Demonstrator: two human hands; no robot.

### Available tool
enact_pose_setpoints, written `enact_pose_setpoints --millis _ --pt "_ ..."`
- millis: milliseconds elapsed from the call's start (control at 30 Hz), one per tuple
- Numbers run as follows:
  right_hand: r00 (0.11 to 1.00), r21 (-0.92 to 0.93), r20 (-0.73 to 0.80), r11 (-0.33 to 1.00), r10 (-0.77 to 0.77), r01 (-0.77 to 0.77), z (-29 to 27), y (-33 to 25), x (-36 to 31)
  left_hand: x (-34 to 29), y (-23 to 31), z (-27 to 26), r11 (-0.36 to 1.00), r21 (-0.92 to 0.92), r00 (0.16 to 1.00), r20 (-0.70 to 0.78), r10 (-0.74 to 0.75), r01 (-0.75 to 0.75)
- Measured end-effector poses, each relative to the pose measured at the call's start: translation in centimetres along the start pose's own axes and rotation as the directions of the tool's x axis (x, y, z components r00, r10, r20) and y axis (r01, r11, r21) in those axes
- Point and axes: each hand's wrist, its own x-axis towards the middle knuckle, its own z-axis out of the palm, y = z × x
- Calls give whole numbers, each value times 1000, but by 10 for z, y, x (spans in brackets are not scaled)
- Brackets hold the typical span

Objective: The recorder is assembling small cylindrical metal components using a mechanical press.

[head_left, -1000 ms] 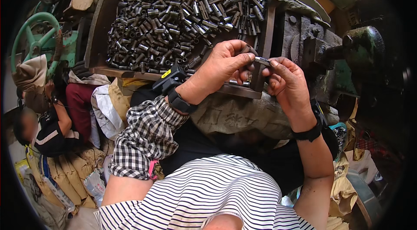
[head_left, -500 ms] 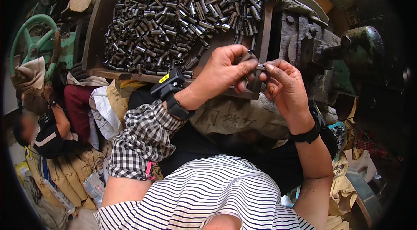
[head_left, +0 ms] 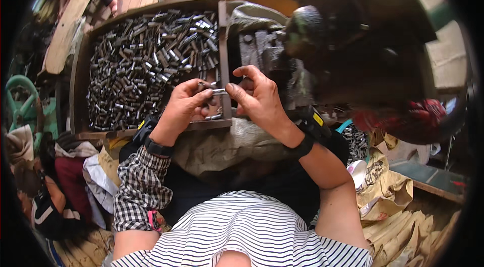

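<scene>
Apparently for steadiness, the left hand [head_left: 185,103] pinches one end of a small silver metal tube [head_left: 220,91] above the right side of a brown open box [head_left: 222,35], while the right hand [head_left: 259,99] thumbs the other, its grip unclear.

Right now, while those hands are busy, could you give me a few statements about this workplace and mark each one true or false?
1. A shiny metal piece sits between the left hand and the right hand. True.

2. The brown tray is empty. False: the brown tray holds a heap of short metal tubes.

3. A checked sleeve covers the right arm. False: the checked sleeve is on the left arm.

4. A green handwheel shows near the left edge of the view. True.

5. The person's shirt is plain. False: the shirt has dark stripes on white.
</scene>
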Motion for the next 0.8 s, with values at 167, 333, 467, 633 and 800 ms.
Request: enact_pose_setpoints --millis 167,333,467,633,800 --pt "912 -214 -179 920 -368 329 -52 -71 -94 -5 -7 -16 995 -55 990 -115 77 -83" --pt "257 -725 -520 580 -814 372 -150 -77 -184 -15 2 -11 992 -1 975 -183 123 -125" --pt "295 -922 -383 344 -875 -177 -208 -56 -163 -12 4 13 991 58 976 -172 133 -124" --pt "296 -333 -784 771 -546 542 -199 -31 -112 17 8 49 983 83 984 -59 167 -162" --pt "357 -477 -754 834 -551 278 -226 -33 -136 60 8 58 974 176 986 -67 154 -140"
